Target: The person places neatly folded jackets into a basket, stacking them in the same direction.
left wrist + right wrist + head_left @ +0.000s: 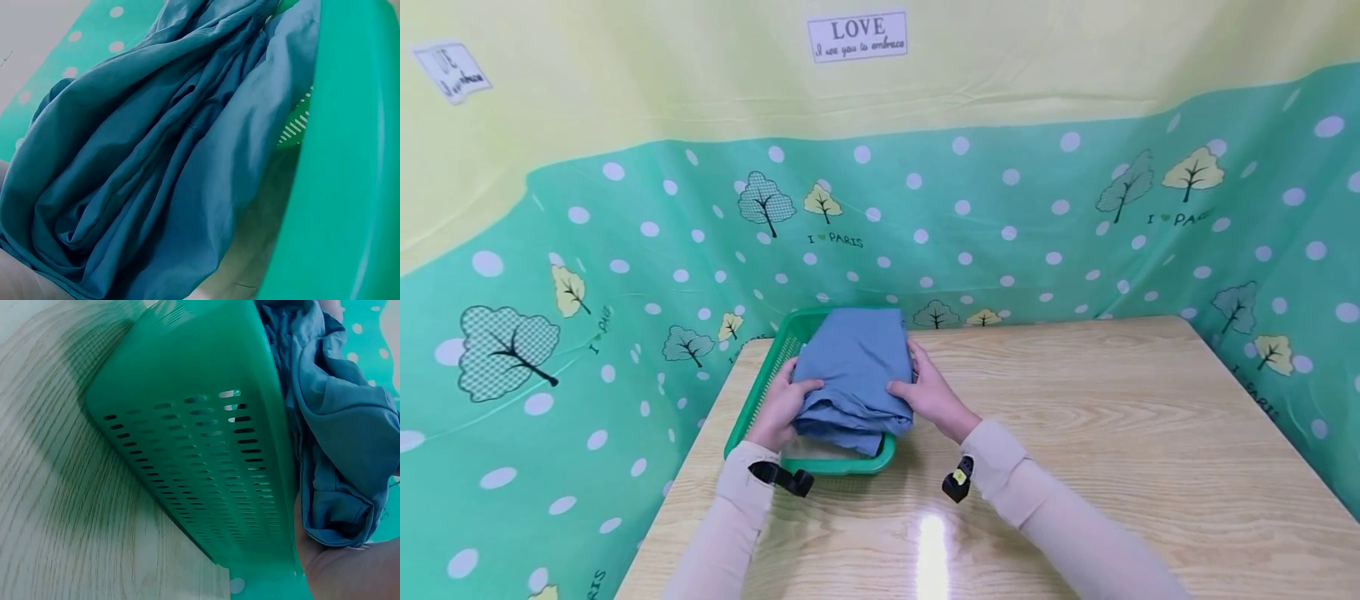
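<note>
A folded blue cloth [853, 358], perhaps a garment, is held between both hands over a green plastic basket [842, 467]. On its left side my left hand [780, 406] grips it, thumb on top and fingers underneath. My right hand [934, 392] grips the opposite side the same way, just beyond the basket's right edge. Loose layered folds of the cloth [144, 156] show in the left wrist view. From the right wrist view, the cloth [344, 431] sits at rim height beside the slotted basket wall [200, 437]. Other contents of the basket are mostly hidden beneath it.
The basket stands at the back left of a wooden table [1075, 433]. Behind and to the left hangs a green and yellow curtain [1000, 208] with dots and trees. Each wrist wears a black strap with a small camera [957, 482].
</note>
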`<control>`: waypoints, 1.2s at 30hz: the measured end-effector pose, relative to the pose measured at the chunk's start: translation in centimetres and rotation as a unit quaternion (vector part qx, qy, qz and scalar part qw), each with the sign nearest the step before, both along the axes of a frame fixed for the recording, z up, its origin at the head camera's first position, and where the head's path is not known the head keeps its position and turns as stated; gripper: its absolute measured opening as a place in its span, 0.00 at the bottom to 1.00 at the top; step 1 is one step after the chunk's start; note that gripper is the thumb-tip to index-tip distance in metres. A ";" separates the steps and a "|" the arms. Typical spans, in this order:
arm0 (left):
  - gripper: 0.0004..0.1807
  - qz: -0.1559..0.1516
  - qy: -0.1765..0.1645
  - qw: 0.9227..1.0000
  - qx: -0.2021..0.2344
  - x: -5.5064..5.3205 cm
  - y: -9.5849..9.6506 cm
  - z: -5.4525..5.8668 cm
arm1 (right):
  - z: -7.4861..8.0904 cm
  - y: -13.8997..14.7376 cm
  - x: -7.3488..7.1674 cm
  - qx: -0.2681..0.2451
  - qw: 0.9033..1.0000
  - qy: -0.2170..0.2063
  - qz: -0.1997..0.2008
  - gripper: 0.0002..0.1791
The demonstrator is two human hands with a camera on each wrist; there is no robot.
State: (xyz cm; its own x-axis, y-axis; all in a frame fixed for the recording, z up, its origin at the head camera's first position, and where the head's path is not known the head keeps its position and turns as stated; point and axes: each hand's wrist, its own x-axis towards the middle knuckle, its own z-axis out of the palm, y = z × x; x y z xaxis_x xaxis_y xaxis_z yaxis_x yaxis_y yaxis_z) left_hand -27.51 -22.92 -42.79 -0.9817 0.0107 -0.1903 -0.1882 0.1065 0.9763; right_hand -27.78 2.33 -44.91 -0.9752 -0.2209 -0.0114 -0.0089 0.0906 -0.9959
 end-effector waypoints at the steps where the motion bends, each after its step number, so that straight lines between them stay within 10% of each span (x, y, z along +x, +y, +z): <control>1: 0.34 0.000 -0.003 1.000 0.001 -0.1 -0.1 0.0 | -0.1 -0.1 0.0 0.011 1.000 0.008 -0.004 0.51; 24: 0.40 -0.026 -0.036 0.998 -0.053 -1.7 -2.6 -0.8 | -0.5 -1.2 2.9 0.205 0.966 0.149 -0.042 0.25; 36: 0.41 -0.043 -0.040 0.989 -0.133 -1.3 -3.2 -0.3 | -1.0 -0.8 4.1 0.291 0.931 0.218 0.029 0.29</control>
State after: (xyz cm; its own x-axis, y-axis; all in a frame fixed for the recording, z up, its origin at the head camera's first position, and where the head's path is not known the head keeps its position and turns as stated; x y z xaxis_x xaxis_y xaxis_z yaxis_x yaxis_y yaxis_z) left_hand -28.86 -26.08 -43.11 -0.9610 0.0323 -0.2747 -0.2430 0.3757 0.8943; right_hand -23.71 1.50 -45.90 -0.9019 -0.3538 0.2480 -0.4222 0.6000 -0.6795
